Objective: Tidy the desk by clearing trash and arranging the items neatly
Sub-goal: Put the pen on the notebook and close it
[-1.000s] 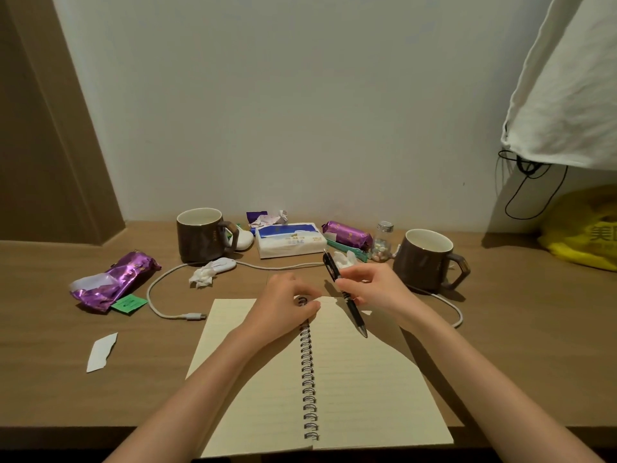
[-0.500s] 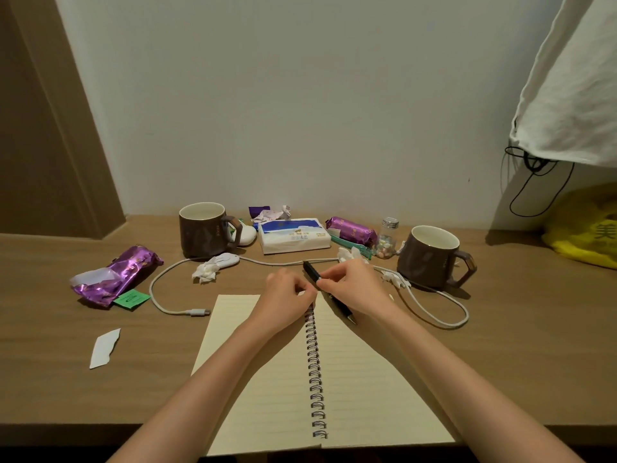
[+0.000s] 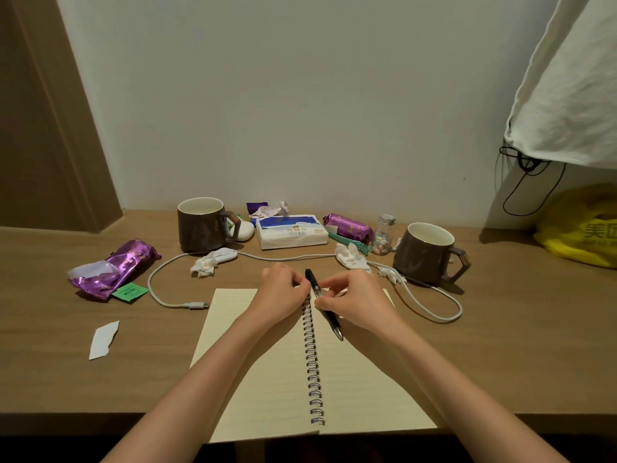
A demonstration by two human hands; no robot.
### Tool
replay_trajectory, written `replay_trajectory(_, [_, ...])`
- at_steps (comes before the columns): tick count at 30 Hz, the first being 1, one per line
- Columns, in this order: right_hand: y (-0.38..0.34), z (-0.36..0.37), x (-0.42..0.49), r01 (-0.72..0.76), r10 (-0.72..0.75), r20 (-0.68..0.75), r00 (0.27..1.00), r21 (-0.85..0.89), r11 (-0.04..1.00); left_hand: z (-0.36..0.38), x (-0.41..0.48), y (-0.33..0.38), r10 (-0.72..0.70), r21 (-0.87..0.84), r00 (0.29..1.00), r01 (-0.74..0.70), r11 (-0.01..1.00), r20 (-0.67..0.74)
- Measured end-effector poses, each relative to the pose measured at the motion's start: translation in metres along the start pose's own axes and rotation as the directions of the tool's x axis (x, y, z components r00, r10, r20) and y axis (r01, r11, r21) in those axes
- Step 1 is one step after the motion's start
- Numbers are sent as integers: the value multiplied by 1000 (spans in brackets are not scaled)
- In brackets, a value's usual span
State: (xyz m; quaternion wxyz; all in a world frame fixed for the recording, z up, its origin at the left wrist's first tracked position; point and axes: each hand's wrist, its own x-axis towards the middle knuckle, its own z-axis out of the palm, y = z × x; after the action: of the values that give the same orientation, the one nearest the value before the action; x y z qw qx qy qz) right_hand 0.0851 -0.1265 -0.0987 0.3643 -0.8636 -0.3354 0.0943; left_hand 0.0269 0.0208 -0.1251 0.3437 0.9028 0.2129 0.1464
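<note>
- Wooden desk [image 3: 500, 329] is running along a plain white wall; an open spiral notebook [image 3: 267, 379] is lying at its near edge, blank lined pages facing up
- Right hand [image 3: 357, 300] is pinching a black pen [image 3: 329, 315] between thumb and curled fingers; the pen is slanting over the top of the right page, tip pointing toward the person
- Left hand [image 3: 280, 292] is resting at the top of the coil binding, fingers curled tight together; whether they are gripping the coil cannot be told
- Two brown mugs are standing upright, one at back left [image 3: 200, 225], one at right [image 3: 424, 252]; a tissue pack [image 3: 290, 230] is sitting between them
- Purple wrapper [image 3: 113, 269], green packet [image 3: 130, 291] and torn paper scrap [image 3: 103, 339] are lying at left; a white cable [image 3: 160, 289] is looping across the desk past two crumpled tissues [image 3: 203, 264]
</note>
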Motion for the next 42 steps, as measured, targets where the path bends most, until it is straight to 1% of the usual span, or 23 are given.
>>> replay_trajectory(4, [-1, 1, -5, -41, 40, 36, 999, 34, 999, -1, -3, 4, -6, 5, 1000, 6, 1000, -7])
replay_trajectory(8, [-5, 2, -10, -76, 73, 70, 995, 37, 996, -4, -5, 4, 30, -50, 998, -32, 998, -46])
replay_trajectory(12, [-11, 5, -15, -121, 107, 106, 989, 137, 983, -4, -3, -1, 69, -51, 995, -73, 996, -67])
replay_trajectory(14, [-15, 7, -18, -129, 109, 119, 987, 179, 975, -5, -3, -2, 82, -57, 994, -87, 995, -77])
replay_trajectory(17, [-18, 6, -23, -135, 112, 121, 986, 196, 971, -4, -3, -5, 97, -46, 991, -101, 994, -91])
replay_trajectory(20, [-18, 0, -28, -150, 112, 184, 977, 205, 967, -5, -4, -4, 101, -81, 992, -107, 991, -75])
replay_trajectory(22, [-16, -5, -32, -91, 67, 179, 982, 134, 987, -10, -9, 0, 98, -138, 995, -102, 985, -34])
replay_trajectory(24, [-11, -11, -37, 44, -44, 90, 995, 2, 999, -21, -20, 4, 122, -163, 992, -121, 979, -4])
replay_trajectory(26, [-3, -13, -42, 149, -149, 2, 989, -83, 985, -35, -38, 7, 188, -105, 982, -187, 977, 3])
replay_trajectory(27, [2, -13, -44, 186, -188, -18, 982, -102, 977, -42, -50, 8, 223, -65, 975, -222, 973, 10])
replay_trajectory(28, [8, -12, -45, 210, -213, -15, 977, -116, 971, -50, -63, 10, 254, -32, 967, -253, 967, 30])
replay_trajectory(30, [17, -8, -47, 233, -231, 35, 972, -150, 961, -63, -93, 12, 286, 6, 953, -288, 958, 106])
replay_trajectory(33, [24, -1, -50, 245, -233, 79, 969, -203, 948, -72, -135, 9, 256, 68, 928, -284, 957, 269])
replay_trajectory(34, [24, 0, -51, 248, -236, 81, 968, -226, 942, -73, -146, 5, 229, 117, 918, -279, 953, 322])
replay_trajectory(36, [24, 2, -53, 256, -243, 82, 967, -268, 929, -72, -162, -6, 221, 248, 903, -325, 913, 369])
replay_trajectory(37, [24, 2, -54, 258, -245, 82, 966, -282, 924, -72, -168, -12, 246, 299, 898, -363, 883, 364])
replay_trajectory(39, [24, 2, -54, 261, -247, 85, 965, -292, 920, -75, -176, -22, 303, 345, 898, -408, 846, 320])
replay_trajectory(42, [24, 3, -54, 261, -246, 90, 965, -298, 918, -83, -186, -30, 328, 338, 921, -384, 859, 211])
